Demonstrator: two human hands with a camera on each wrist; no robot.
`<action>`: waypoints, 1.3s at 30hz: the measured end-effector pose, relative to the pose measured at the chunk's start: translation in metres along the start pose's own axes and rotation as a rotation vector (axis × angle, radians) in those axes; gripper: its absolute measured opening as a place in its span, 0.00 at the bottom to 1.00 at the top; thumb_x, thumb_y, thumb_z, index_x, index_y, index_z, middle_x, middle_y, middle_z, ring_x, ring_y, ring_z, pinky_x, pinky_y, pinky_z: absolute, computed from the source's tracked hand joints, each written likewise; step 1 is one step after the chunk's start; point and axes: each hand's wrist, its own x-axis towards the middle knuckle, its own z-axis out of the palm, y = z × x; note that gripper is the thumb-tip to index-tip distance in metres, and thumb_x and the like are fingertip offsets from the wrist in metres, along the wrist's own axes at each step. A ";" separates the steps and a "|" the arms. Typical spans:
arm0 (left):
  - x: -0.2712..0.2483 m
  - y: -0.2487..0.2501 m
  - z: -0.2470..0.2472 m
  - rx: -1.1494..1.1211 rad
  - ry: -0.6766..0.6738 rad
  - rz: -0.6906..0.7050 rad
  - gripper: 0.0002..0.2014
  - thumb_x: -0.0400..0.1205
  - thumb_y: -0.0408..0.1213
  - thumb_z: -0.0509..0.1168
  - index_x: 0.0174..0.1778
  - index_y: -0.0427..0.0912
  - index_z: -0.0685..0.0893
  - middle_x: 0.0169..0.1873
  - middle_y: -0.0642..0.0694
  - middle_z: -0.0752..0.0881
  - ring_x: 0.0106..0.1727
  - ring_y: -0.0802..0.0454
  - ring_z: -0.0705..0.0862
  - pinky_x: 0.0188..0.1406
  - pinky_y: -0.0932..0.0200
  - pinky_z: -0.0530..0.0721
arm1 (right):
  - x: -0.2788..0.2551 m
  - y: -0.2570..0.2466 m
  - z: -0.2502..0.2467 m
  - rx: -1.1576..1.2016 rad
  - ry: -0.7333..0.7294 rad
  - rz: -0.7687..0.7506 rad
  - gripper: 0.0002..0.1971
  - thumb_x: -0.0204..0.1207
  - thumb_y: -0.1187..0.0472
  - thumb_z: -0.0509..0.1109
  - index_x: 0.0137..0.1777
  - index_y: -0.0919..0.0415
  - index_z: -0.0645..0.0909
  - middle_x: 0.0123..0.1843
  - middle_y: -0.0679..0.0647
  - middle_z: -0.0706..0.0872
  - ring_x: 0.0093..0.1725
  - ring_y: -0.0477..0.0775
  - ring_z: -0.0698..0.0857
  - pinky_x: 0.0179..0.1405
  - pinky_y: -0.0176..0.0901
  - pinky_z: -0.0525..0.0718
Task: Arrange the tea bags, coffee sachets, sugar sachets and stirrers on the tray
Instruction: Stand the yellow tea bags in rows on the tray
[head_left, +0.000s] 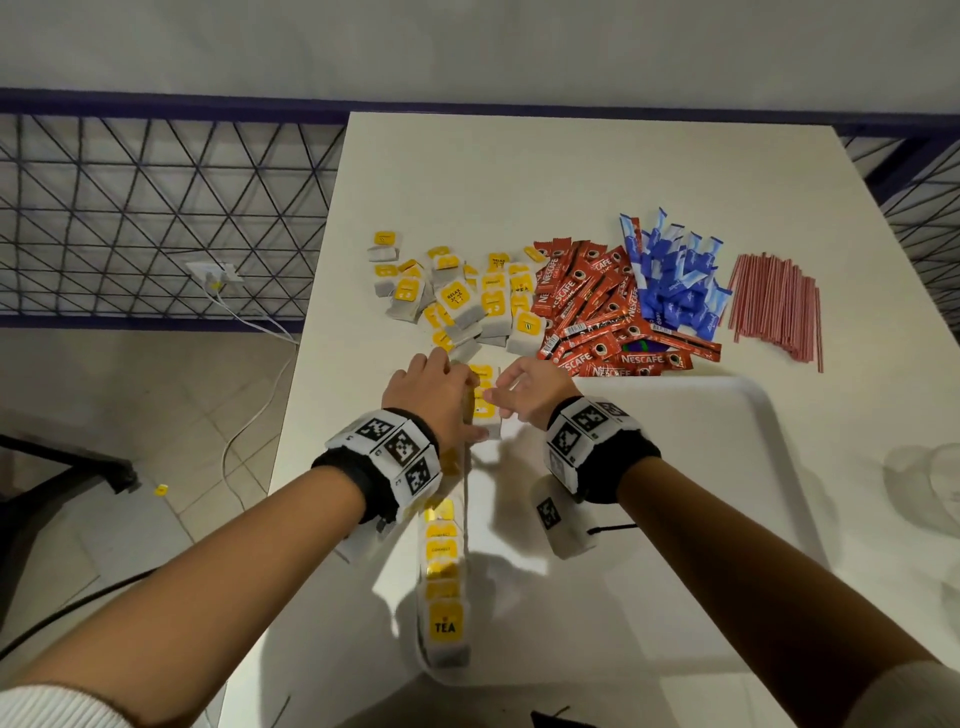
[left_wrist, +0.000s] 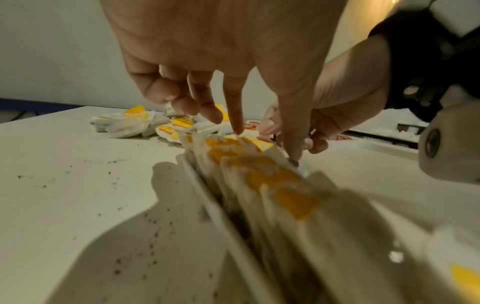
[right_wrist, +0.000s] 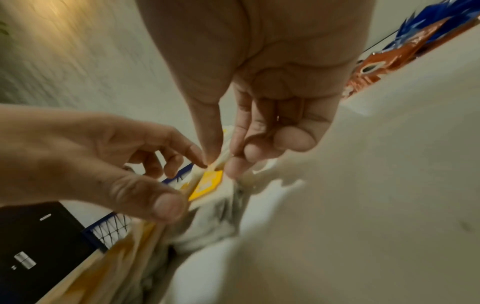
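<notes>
- Nearest to us, a row of tea bags (head_left: 442, 582) with yellow tags stands packed along the left edge of the white tray (head_left: 675, 467); the closest tag reads TEA.
- The tray lies on the white desk (head_left: 571, 171), at its near side, and the rest of the tray's floor shows bare white.
- Both of our wrists wear black bands with white marker blocks.
- At the far end of that row, our left hand (head_left: 427, 391) and right hand (head_left: 535, 391) meet over the last tea bags (head_left: 483, 400).
- In the right wrist view, the right hand's fingers (right_wrist: 235, 164) and thumb pinch a tea bag (right_wrist: 207, 183) with a yellow tag; the outer fingers are curled in.
- The left hand's fingers (left_wrist: 235, 115) reach down, mostly straight, with the forefinger tip and thumb tip touching the tops of the tea bags; we cannot tell whether they grip any.
- Just beyond the hands, a loose heap of tea bags (head_left: 457, 296) lies on the desk.
- To its right lies a pile of red coffee sachets (head_left: 597, 317) marked NESCAFE, touching the tea heap.
- Next come blue sugar sachets (head_left: 675, 275), overlapping the red pile.
- Furthest right, slightly apart, lies a bundle of reddish stirrers (head_left: 779, 306).
- Left of the desk, a small yellow tag (head_left: 162, 489) lies on the tiled floor.
</notes>
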 end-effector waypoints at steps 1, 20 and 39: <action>0.000 -0.002 -0.003 -0.040 0.007 -0.003 0.32 0.72 0.59 0.69 0.69 0.51 0.71 0.64 0.45 0.70 0.68 0.45 0.68 0.64 0.51 0.69 | 0.003 -0.003 -0.003 0.020 0.015 0.003 0.11 0.73 0.57 0.73 0.35 0.54 0.72 0.28 0.51 0.82 0.30 0.47 0.78 0.38 0.42 0.78; 0.101 -0.046 -0.040 -0.741 -0.145 -0.447 0.42 0.69 0.67 0.65 0.63 0.31 0.80 0.59 0.32 0.84 0.58 0.36 0.84 0.60 0.44 0.83 | 0.066 -0.066 -0.029 -0.385 0.098 0.010 0.15 0.76 0.58 0.70 0.61 0.59 0.73 0.53 0.53 0.80 0.58 0.62 0.76 0.44 0.37 0.75; 0.074 -0.038 -0.045 -0.716 0.122 -0.292 0.18 0.74 0.41 0.73 0.30 0.48 0.67 0.29 0.53 0.72 0.40 0.51 0.75 0.26 0.68 0.66 | 0.030 -0.054 -0.060 -0.106 0.128 -0.109 0.15 0.76 0.54 0.69 0.56 0.63 0.78 0.46 0.53 0.75 0.50 0.52 0.74 0.52 0.41 0.72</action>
